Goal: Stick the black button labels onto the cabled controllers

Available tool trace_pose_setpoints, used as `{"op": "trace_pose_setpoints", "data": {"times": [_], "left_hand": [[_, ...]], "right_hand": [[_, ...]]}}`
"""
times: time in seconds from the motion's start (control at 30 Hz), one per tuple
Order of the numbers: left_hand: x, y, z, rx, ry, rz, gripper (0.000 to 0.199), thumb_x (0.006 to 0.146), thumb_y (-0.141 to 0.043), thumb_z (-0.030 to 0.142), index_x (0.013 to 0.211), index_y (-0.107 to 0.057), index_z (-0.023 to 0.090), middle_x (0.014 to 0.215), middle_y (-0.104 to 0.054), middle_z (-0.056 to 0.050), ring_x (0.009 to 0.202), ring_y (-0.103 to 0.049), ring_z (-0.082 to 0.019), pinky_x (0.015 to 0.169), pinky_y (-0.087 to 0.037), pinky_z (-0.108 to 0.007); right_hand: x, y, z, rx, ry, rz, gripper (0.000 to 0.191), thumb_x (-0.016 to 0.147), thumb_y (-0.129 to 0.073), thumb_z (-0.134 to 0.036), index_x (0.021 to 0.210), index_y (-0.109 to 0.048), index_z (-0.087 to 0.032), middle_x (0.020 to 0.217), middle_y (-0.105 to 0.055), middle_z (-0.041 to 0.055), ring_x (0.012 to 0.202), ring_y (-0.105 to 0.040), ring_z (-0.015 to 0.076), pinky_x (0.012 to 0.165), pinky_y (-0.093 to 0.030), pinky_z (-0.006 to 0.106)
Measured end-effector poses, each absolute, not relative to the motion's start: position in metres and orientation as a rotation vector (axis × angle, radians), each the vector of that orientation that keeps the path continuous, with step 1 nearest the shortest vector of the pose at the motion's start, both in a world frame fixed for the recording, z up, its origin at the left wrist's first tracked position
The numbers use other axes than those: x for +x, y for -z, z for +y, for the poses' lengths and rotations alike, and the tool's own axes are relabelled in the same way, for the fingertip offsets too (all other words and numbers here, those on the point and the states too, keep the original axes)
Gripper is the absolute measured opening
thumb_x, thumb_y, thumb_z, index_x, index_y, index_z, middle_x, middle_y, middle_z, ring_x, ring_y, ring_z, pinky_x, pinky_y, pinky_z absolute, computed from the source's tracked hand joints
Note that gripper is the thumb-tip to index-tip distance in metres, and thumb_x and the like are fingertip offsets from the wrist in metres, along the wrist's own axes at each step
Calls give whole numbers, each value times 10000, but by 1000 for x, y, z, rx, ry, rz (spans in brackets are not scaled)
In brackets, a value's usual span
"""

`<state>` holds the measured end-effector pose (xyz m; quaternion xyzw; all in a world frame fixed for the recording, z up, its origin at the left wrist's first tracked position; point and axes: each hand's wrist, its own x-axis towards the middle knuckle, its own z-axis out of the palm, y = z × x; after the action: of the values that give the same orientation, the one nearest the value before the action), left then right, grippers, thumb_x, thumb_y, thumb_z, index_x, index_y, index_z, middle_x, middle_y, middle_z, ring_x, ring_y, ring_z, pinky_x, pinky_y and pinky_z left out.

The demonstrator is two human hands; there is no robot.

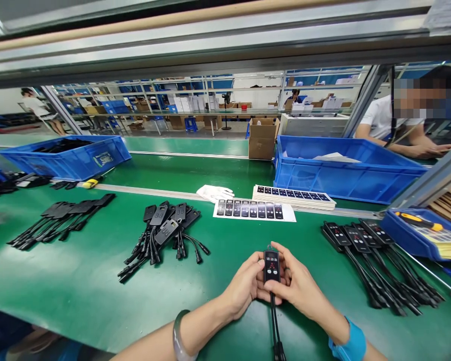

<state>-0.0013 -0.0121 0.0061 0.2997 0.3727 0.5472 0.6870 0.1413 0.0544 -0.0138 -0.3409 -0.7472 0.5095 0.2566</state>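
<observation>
Between my two hands is a black controller box (272, 266) with a label face of small buttons and red marks. Its cables hang down toward me, ending in black connectors. My left hand (248, 281) grips its left side, thumb on the edge. My right hand (295, 278) holds the right side, with the thumb near the lower end. Just beyond lies a sheet of labels (253, 210). A pile of controllers without the printed face (167, 231) sits to the left. On the right is a group of controllers with printed faces (359, 238).
More cabled black units (65, 210) lie far left. A white glove (214, 193) and stacked label sheets (293, 196) rest near the metal strip. Blue bins (342, 175) stand behind, and a small blue tray (408, 235) is at right. Another person (379, 118) sits beyond.
</observation>
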Motion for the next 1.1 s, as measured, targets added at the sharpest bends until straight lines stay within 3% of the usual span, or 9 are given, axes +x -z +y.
{"op": "trace_pose_setpoints", "data": {"times": [0.13, 0.27, 0.37, 0.53, 0.67, 0.8, 0.87, 0.97, 1.1], "left_hand": [[0, -8, -11, 672, -1250, 862, 312, 850, -507, 426, 1005, -460, 159, 855, -657, -98, 736, -667, -202, 566, -519, -233], [1, -3, -9, 728, -1235, 931, 453, 805, -570, 484, 1092, -418, 168, 876, -655, -89, 660, -668, -181, 588, -535, -263], [1, 2, -7, 822, -1215, 969, 512, 788, -583, 526, 1087, -377, 165, 793, -654, -72, 601, -661, -173, 559, -523, -246], [3, 5, -4, 853, -1229, 974, 528, 770, -595, 557, 1049, -376, 165, 794, -648, -71, 599, -656, -186, 567, -521, -274], [-1, -1, 0, 789, -1284, 909, 577, 812, -534, 569, 1193, -355, 175, 972, -639, -112, 783, -661, -202, 702, -517, -309], [-26, -6, 9, 1296, -1212, 1152, 529, 900, -386, 524, 1310, -346, 194, 1113, -605, -131, 949, -614, -221, 862, -478, -403], [-46, -4, 18, 1728, -1137, 1498, 488, 902, -421, 451, 1320, -381, 203, 1240, -538, -129, 1122, -521, -241, 990, -388, -439], [-76, 4, 31, 2099, -867, 1974, 510, 899, -436, 413, 1343, -386, 168, 1429, -330, -141, 1340, -244, -283, 1099, -203, -495], [-97, 17, 42, 2101, -488, 2253, 597, 915, -390, 474, 1385, -327, 111, 1460, -234, -186, 1361, -133, -341, 1080, -193, -547]], "right_hand": [[142, 15, 52, -802, -1480, -2018, 923, 662, -749, -322, 1431, -245, -246, 1366, -437, 98, 1163, -494, 266, 962, -434, 402], [142, 16, 54, -787, -1491, -1952, 570, 896, -458, -408, 1416, -314, -225, 1379, -451, 82, 1240, -434, 224, 1055, -328, 406], [139, 16, 56, -822, -1414, -1964, 507, 919, -393, -394, 1384, -382, -193, 1378, -455, 87, 1263, -407, 214, 1073, -295, 399], [135, 19, 54, -871, -1242, -2032, 486, 924, -369, -375, 1362, -404, -166, 1301, -520, 117, 1157, -506, 231, 1008, -385, 410], [133, 16, 51, -928, -917, -2148, 616, 859, -509, -369, 1408, -306, -177, 1179, -564, 120, 1066, -543, 258, 907, -476, 419], [143, -1, 67, -1006, -597, -2233, 466, 885, -445, -295, 1338, -392, -200, 1143, -551, 111, 991, -570, 236, 843, -505, 390], [157, -14, 85, -1132, -346, -2290, 429, 881, -435, -276, 1300, -443, -186, 1101, -540, 117, 925, -590, 228, 794, -514, 363], [189, -35, 118, -1476, 124, -2361, 389, 850, -467, -224, 1225, -517, -134, 994, -546, 117, 831, -599, 215, 757, -492, 326], [230, -48, 151, -1772, 321, -2293, 274, 789, -481, -111, 1026, -607, -62, 859, -569, 150, 735, -596, 254, 660, -458, 349]]}}
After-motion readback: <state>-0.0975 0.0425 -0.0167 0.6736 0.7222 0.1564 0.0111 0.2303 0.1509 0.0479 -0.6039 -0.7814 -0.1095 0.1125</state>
